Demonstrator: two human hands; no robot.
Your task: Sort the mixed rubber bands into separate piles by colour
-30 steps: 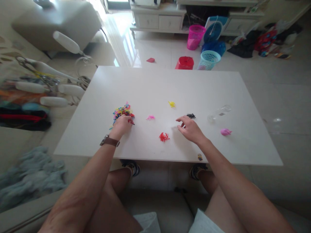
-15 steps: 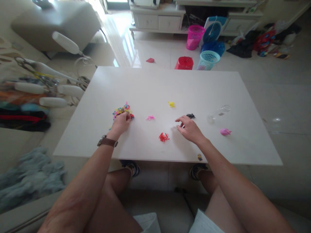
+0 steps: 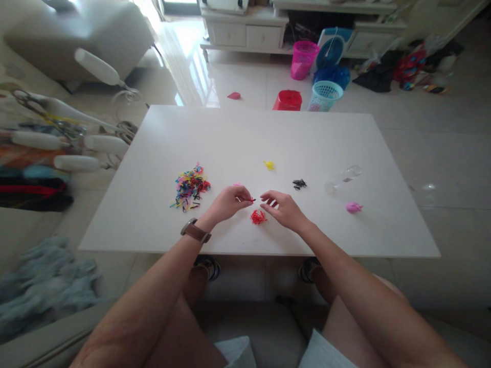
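Observation:
Between the fingertips of my left hand [image 3: 232,200] are small red and black rubber bands [image 3: 253,200]. My right hand [image 3: 282,207] faces it from the right, thumb and fingers apart, with nothing visible in it. Just below both hands lies a small heap of red bands [image 3: 258,217]. A pink heap [image 3: 237,184] is mostly hidden behind my left hand. Yellow bands [image 3: 269,165] lie farther back, and black bands [image 3: 299,184] lie right of my right hand. The large mixed-colour pile [image 3: 190,188] spreads out on the left.
On the white table [image 3: 307,133], a clear bottle-like container [image 3: 343,179] lies at the right near a pink object [image 3: 353,207]. Beyond the far edge stand a red bin [image 3: 288,100] and a light-blue basket [image 3: 325,95]. A lamp with white shades [image 3: 97,66] is at the left.
My left hand has moved right from the mixed pile to the middle, carrying small bands. My right hand has shifted left towards it, away from the black heap.

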